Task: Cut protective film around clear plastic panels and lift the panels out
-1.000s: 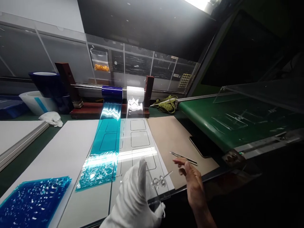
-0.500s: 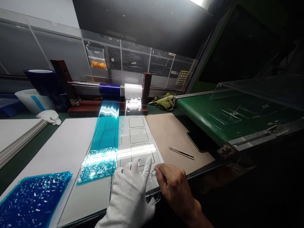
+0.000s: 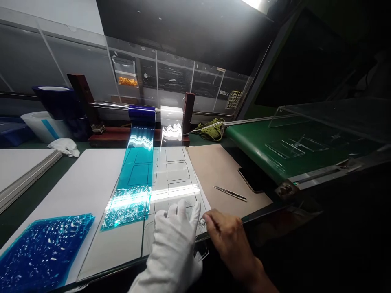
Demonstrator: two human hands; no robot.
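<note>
My left hand, in a white glove, lies flat with fingers spread on a clear plastic part at the near edge of the white sheet. My bare right hand is beside it, fingertips pinched at the part's right edge near small round holes. The clear film strip runs from the white roll down to my hands. A blue film strip from the blue roll lies to its left.
Tweezers and a dark phone rest on the brown board to the right. A green conveyor carries clear parts. A blue film piece lies near left. Tape rolls and a white glove sit far left.
My left hand came down from holding the clear part upright to pressing it flat on the sheet. My right hand moved left from near the tweezers and closed onto the part's edge.
</note>
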